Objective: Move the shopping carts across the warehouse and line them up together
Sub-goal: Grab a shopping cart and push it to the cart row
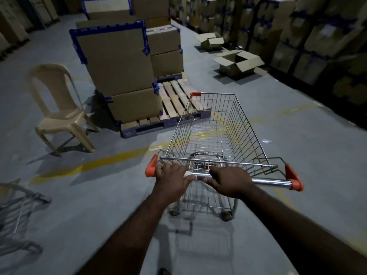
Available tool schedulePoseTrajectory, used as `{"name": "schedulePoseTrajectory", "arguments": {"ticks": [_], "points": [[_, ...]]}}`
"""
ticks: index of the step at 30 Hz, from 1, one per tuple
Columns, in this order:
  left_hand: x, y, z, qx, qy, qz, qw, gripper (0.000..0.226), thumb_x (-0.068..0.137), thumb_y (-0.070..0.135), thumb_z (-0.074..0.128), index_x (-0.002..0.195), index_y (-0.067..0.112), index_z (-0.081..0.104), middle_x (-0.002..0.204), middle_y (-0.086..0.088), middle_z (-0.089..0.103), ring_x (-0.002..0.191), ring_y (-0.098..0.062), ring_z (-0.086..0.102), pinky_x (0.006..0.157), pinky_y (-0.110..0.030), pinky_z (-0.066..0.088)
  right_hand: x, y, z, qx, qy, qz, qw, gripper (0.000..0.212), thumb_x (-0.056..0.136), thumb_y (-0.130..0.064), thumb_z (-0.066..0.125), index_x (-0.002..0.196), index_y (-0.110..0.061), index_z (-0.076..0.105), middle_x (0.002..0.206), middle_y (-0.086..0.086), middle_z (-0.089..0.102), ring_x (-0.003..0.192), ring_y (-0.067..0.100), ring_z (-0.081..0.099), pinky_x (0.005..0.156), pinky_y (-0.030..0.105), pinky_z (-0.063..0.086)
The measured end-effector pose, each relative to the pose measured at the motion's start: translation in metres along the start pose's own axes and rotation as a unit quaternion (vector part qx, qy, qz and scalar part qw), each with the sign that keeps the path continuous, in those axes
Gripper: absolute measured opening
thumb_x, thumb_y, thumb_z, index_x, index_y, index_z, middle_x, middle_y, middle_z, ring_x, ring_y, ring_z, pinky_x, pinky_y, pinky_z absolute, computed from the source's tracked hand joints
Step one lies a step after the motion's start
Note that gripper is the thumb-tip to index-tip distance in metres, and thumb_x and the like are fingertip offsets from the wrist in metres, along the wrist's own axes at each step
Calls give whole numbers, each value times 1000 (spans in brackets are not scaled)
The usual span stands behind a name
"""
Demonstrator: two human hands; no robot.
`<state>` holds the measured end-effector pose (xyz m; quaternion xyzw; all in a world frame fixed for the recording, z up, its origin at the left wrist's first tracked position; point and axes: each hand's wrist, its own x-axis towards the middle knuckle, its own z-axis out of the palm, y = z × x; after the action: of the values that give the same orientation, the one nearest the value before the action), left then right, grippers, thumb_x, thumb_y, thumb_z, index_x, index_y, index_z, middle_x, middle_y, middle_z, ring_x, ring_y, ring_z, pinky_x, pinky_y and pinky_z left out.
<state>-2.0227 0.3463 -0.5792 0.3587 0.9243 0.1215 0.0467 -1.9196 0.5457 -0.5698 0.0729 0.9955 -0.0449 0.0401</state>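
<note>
Two things matter for this push, we judge: even pressure along the handle (272,182) so the shopping cart (215,124) tracks straight, and an early steer so its front left corner clears the pallet (174,100). Our grip sits left of centre, so we would slide the right hand (231,181) toward the right end cap (295,179) for better leverage.

Our left hand (172,178) is curled over the chrome bar just beside the left end cap (151,168), fingers wrapped round it. The right hand is clamped on the same bar near its middle, with the two thumbs close together.

At the near left edge a second cart (17,213) shows, blurred. The cart we hold stands on the grey floor (297,135) across a yellow line (111,161), its wire basket empty and its nose pointing away from us. Further on, a plastic chair (59,108) stands to the left. The pallet, stacked with taped cardboard boxes (119,66), lies just beside the cart's front left corner. Open boxes (238,62) lie beyond on the right.
</note>
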Motion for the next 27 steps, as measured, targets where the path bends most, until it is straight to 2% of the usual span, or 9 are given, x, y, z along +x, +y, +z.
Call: {"name": "schedulePoseTrajectory", "arguments": {"ticks": [4,8,13,17,22,27], "points": [[0,30,8,-7,0,39,999,45,98,63,35,121,31,55,125,5,54,120,-21,39,103,-42,19,-38,18,8,-19,23,26,999,51,97,-70,26,109,-27,49,101,-3,65,85,24,64,69,35,49],[2,57,16,-15,-10,81,997,43,98,64,34,117,31,55,122,5,55,118,-22,40,103,-43,20,-73,24,14,-36,80,71,994,45,99,-64,34,113,-27,56,103,-2,66,87,25,64,73,36,41],[9,87,26,-8,-18,150,988,43,99,62,32,119,31,56,121,4,55,116,-22,40,100,-43,20,-107,27,13,-12,63,203,977,41,100,-61,35,121,-31,55,115,-4,65,105,23,60,89,41,38],[16,110,29,-8,-40,194,980,43,100,62,33,117,30,57,121,1,55,116,-24,41,102,-46,21,-128,26,6,3,44,287,957,44,101,-61,34,127,-32,55,122,-5,63,112,23,58,93,40,35],[18,128,36,-19,-66,245,967,44,98,64,35,112,29,58,118,2,58,115,-24,42,98,-43,17,-153,21,0,27,27,356,934,43,100,-62,37,122,-30,57,122,-1,63,113,25,59,95,40,36],[14,140,38,-23,-84,306,948,44,97,65,35,117,32,59,118,4,60,116,-24,44,97,-42,16,-178,6,6,46,45,409,910,39,99,-61,38,107,-28,56,110,-1,65,106,25,60,94,43,36]]}}
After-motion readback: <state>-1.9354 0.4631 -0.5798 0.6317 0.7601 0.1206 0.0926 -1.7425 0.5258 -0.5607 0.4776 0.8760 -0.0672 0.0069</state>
